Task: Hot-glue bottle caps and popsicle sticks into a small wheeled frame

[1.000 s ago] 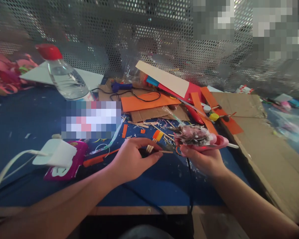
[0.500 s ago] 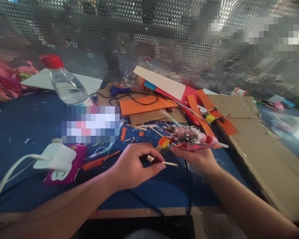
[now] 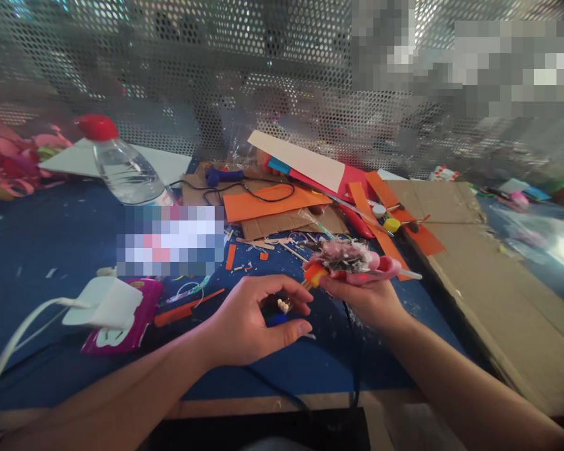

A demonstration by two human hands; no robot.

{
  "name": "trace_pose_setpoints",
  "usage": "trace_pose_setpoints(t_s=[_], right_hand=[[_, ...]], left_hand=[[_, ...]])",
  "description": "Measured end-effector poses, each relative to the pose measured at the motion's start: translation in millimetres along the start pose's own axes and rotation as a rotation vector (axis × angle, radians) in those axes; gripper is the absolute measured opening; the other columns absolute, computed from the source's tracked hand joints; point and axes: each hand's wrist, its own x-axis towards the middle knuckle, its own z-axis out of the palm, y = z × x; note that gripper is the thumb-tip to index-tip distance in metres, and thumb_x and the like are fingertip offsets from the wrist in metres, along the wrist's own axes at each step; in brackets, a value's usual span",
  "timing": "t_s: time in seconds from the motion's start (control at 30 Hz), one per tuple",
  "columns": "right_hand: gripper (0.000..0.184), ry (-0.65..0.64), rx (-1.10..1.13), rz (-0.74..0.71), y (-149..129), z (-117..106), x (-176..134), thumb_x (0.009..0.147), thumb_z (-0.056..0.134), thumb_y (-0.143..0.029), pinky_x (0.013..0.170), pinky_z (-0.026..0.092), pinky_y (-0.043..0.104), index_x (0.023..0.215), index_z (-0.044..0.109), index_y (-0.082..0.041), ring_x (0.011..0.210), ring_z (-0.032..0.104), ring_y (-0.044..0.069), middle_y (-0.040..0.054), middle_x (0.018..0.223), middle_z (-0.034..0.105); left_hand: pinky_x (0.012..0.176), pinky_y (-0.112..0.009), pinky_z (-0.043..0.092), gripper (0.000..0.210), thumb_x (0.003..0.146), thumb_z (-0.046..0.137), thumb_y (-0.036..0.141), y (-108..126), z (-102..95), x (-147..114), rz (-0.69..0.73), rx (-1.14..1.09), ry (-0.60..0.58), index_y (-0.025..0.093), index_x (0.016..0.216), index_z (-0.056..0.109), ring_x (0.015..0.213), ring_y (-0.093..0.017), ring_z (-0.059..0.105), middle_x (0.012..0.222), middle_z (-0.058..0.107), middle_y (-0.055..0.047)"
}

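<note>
My left hand (image 3: 251,322) is curved over the table, its thumb and fingertips apart. In its hollow show the pale ends of several small sticks (image 3: 283,305) and something blue; I cannot tell if the palm holds them or they lie below. Just past the thumb, the tip of a thin pale stick (image 3: 311,336) shows, mostly hidden. A pink glue gun (image 3: 378,269), coated in grey fuzz, lies in my right hand (image 3: 364,300), with a glue stick jutting from its back. Beside the right thumb is an orange-and-yellow piece (image 3: 316,275) near the nozzle; how it is held is unclear.
A red-capped bottle (image 3: 126,169) stands back left behind a white charger (image 3: 101,304) on a purple packet (image 3: 145,313). Cardboard (image 3: 455,269) covers the right side. Orange sheets (image 3: 272,202), paint pots (image 3: 391,225) and scraps lie ahead, before a perforated metal screen (image 3: 244,81).
My left thumb and fingers have parted, and the thin stick they pinched now shows lower, just past the thumb. My right hand with the glue gun has shifted slightly left.
</note>
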Motion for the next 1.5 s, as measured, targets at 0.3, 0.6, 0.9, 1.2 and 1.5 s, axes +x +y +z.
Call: trace_pose_setpoints(t_s=[0.3,0.6,0.9,1.2,1.5], right_hand=[[0.034,0.142,0.019,0.186,12,-3,1,0.074,0.088,-0.046,0.047,0.042,0.028,0.069,0.064,-0.022,0.06,0.058,0.018,-0.0002,0.06,0.063],[0.034,0.238,-0.052,0.146,14,-6,-1,0.072,0.088,-0.046,0.045,0.046,0.028,0.071,0.065,-0.022,0.06,0.06,0.018,0.0007,0.065,0.066],[0.022,0.035,-0.1,-0.144,4,-14,-3,0.082,0.082,-0.033,0.094,0.061,0.047,0.103,0.08,-0.028,0.103,0.073,0.03,0.0056,0.106,0.08],[0.015,-0.129,-0.185,-0.202,-6,-17,-3,0.084,0.078,-0.025,0.091,0.062,0.046,0.098,0.083,-0.027,0.096,0.073,0.029,0.0063,0.102,0.081],[0.023,-0.125,-0.169,-0.143,-8,-11,2,0.085,0.073,-0.021,0.1,0.059,0.045,0.105,0.084,-0.028,0.104,0.076,0.03,0.0039,0.109,0.082]], left_hand=[[0.079,-0.03,0.06,0.012,0.085,0.072,0.023,-2,-3.9,2,-0.008,-0.071,0.034,0.016,0.094,0.07,0.088,-0.019,0.074,0.097,0.079,-0.01],[0.083,-0.035,0.056,0.028,0.1,0.054,0.033,-6,-8.8,4,-0.063,0.041,0.102,0.02,0.098,0.079,0.091,-0.022,0.071,0.095,0.079,-0.009],[0.08,-0.033,0.055,0.025,0.097,0.061,0.037,-12,-4.9,8,-0.09,0.106,0.194,0.018,0.1,0.078,0.091,-0.021,0.07,0.095,0.078,-0.008],[0.079,-0.029,0.054,0.023,0.099,0.062,0.035,-12,-8.0,9,-0.016,0.051,0.224,0.017,0.1,0.077,0.091,-0.02,0.069,0.102,0.077,-0.008],[0.085,-0.034,0.054,0.014,0.096,0.064,0.027,-7,-13.0,6,0.091,0.007,0.269,0.019,0.095,0.077,0.094,-0.02,0.069,0.102,0.076,-0.009]])
